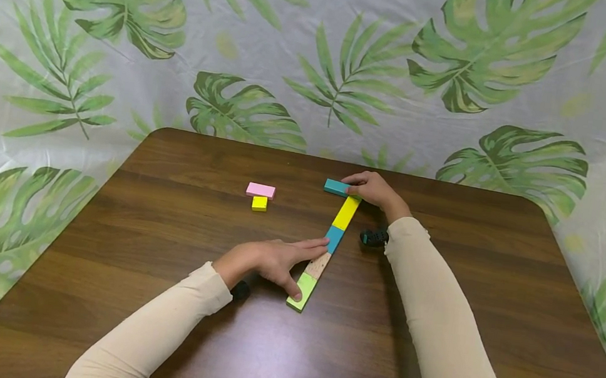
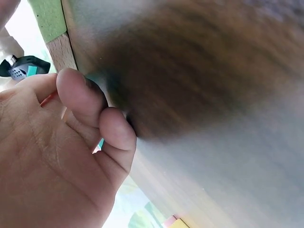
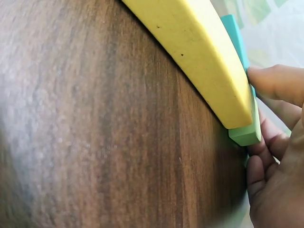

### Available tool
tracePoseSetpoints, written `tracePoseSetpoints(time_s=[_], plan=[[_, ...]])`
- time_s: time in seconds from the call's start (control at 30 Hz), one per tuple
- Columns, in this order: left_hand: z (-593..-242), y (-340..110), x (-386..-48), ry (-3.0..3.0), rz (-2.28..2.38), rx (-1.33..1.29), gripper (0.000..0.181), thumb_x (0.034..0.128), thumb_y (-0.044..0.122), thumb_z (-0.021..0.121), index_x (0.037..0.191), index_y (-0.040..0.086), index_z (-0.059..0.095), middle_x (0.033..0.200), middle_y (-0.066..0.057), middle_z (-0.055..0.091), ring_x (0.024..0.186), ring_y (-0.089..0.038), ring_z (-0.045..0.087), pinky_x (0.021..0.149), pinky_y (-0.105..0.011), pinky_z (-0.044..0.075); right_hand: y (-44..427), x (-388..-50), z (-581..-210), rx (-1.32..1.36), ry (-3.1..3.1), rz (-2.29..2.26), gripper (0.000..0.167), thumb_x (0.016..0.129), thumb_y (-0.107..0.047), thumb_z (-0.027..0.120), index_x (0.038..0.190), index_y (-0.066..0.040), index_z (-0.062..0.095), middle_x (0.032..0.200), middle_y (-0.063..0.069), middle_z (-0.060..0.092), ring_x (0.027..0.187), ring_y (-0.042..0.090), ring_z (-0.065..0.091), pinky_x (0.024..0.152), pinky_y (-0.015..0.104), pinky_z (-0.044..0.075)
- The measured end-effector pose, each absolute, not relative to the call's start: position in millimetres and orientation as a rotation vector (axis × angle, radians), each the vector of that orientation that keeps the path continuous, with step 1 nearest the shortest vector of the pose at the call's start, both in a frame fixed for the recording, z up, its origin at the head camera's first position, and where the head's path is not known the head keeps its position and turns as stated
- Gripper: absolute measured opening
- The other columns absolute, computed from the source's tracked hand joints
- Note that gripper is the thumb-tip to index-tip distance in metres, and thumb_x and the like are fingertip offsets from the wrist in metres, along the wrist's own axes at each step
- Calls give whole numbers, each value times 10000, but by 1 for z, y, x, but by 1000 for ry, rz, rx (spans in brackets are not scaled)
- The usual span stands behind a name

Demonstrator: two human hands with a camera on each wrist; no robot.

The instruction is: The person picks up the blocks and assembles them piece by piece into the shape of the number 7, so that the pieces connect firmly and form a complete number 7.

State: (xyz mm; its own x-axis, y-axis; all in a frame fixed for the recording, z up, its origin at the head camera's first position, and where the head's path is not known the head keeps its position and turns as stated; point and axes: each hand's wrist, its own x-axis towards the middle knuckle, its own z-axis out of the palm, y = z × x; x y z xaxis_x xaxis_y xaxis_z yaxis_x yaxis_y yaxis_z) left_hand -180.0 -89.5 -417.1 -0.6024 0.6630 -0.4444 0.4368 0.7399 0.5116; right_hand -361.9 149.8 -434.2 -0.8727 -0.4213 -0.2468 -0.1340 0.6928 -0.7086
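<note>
A slanted row of end-to-end blocks lies on the table: light green (image 1: 303, 288), wooden (image 1: 317, 265), blue (image 1: 334, 238) and yellow (image 1: 347, 212). The left hand (image 1: 275, 262) rests along the row's left side, thumb on the light green block, extended fingers at the blue one. At the far end, the right hand (image 1: 373, 190) pinches a small green block (image 3: 246, 135) beside the teal block (image 1: 336, 187); in the right wrist view the thumb touches the teal block (image 3: 234, 40) and the fingers curl behind. The green block touches the yellow block's end (image 3: 204, 66).
A pink block (image 1: 260, 191) and a small yellow block (image 1: 259, 203) lie close together, left of the row, on the brown table (image 1: 163, 216). A leaf-patterned cloth (image 1: 344, 80) hangs behind the table's far edge.
</note>
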Motion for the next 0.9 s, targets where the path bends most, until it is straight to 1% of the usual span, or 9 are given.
tracePoseSetpoints(time_s=[0.23,0.37,0.67,0.9], plan=[[-418,-89,-180,2307,468,824,1016,857,398,764,1608,306,85,1670,202,-87,1559,-194,140,1219,-581,186,156,-363,-438,-405,2520,-1032,435,1035,-254,489,1445,-111,520,1569,172,387,1414,387,390,1141,549,356],[-418,-89,-180,2313,461,825,1016,856,395,763,1608,308,85,1672,199,-83,1558,-191,149,1218,-571,198,160,-363,-440,-370,2558,-1034,426,1045,-271,463,1428,-101,534,1552,178,410,1407,387,402,1142,550,354],[-418,-89,-180,2312,469,833,1007,859,384,761,1609,295,95,1674,191,-81,1554,-184,161,1212,-577,203,163,-361,-441,-389,2586,-1034,384,1033,-232,511,1377,-75,581,1504,187,457,1346,380,459,1109,531,398],[-418,-90,-179,2307,462,839,1010,863,394,756,1610,294,83,1675,182,-86,1558,-180,142,1214,-597,176,164,-362,-443,-388,2592,-1027,380,1034,-254,521,1362,-77,599,1528,194,421,1348,388,449,1101,533,403]])
